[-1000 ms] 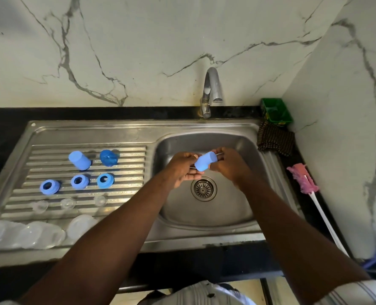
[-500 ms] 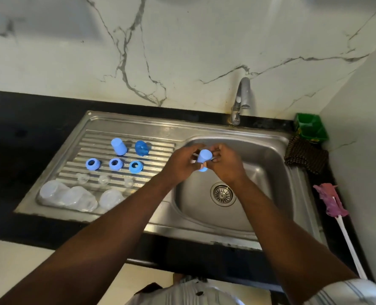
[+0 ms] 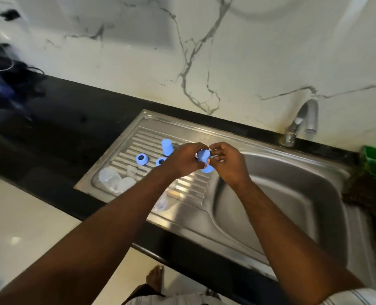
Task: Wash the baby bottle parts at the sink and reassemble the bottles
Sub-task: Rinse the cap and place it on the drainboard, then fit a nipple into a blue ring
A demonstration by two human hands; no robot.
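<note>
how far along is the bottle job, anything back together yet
Nothing is reassembled yet. Looks done: parts lie separately on the drainboard, a blue cap, blue rings and clear bottles; whether they are washed cannot be told. In hand: the left hand and right hand both hold a second blue cap beside the basin. Left: joining every bottle, ring and cap.

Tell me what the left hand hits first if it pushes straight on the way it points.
The left hand, pointing up and right, grips the blue cap; pushing on would probably press that cap straight against the right hand, which holds its other side.
</note>
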